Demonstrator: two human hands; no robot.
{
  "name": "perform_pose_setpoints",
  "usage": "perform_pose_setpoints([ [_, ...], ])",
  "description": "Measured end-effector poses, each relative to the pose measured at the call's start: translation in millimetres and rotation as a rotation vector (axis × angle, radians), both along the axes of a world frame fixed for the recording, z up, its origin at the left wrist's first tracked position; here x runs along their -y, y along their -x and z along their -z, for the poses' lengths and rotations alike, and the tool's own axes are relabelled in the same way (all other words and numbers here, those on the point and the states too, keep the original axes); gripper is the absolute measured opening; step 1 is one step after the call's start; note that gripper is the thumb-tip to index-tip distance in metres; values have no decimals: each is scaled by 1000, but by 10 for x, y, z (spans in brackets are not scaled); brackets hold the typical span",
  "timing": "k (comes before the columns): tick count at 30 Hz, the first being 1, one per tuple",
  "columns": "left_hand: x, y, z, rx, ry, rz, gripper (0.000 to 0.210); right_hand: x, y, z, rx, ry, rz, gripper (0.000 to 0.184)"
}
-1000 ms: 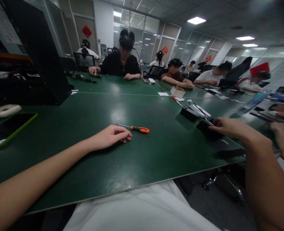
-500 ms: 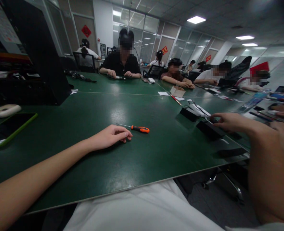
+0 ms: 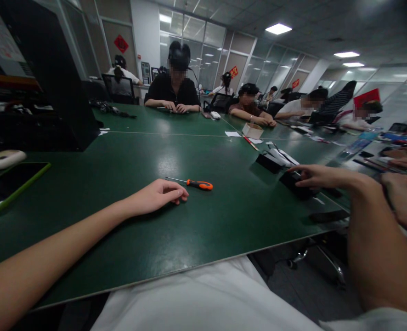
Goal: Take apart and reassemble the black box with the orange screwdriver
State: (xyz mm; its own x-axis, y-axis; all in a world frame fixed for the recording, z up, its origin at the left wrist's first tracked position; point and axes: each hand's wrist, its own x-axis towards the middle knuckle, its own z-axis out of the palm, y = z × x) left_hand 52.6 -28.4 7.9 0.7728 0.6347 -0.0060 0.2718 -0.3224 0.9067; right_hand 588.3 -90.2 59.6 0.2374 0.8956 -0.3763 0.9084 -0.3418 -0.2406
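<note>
My left hand (image 3: pixel 165 194) rests on the green table (image 3: pixel 189 234), its fingers loosely curled, slightly apart, and with nothing visible in them. Just beyond its fingertips lies a screwdriver (image 3: pixel 200 185) with an orange and black handle, its thin shaft pointing left. Over on the right, my right hand (image 3: pixel 319 176) hovers at or touches a black box-like object (image 3: pixel 295 185); contact is hard to make out. Its index finger stretches out to the left while the others bend, and no held item shows. A second black box-like object (image 3: pixel 268 163) lies beside a white item with dark cords.
A green-edged phone (image 3: pixel 20 181) and a white rounded device (image 3: pixel 4 159) lie at left, before a tall black panel (image 3: pixel 57 82). A small cardboard box (image 3: pixel 252 130) and a plastic bottle (image 3: pixel 360 145) stand farther right. Several people sit around the table; another person's arm (image 3: pixel 401 197) is close at right.
My right hand has shifted over the black box-like object, and its index finger now points left. My left hand and the screwdriver stay put. The person opposite has brought their hands together.
</note>
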Motion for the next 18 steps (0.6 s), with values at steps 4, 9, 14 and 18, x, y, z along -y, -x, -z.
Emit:
perform_pose_setpoints([
  [4,1,2,3,-8,-11,3,40,63,3,19,50,-49,-62,68],
  [9,2,5,8,-16,-18,2,40,41,79,42,252,-22,-102,66],
  [14,-5,11,9,-30,-33,7,40,-49,78,100,337,-16,-92,62],
  [18,6,5,-11,-24,-34,12,40,-92,78,117,353,-13,-73,57],
])
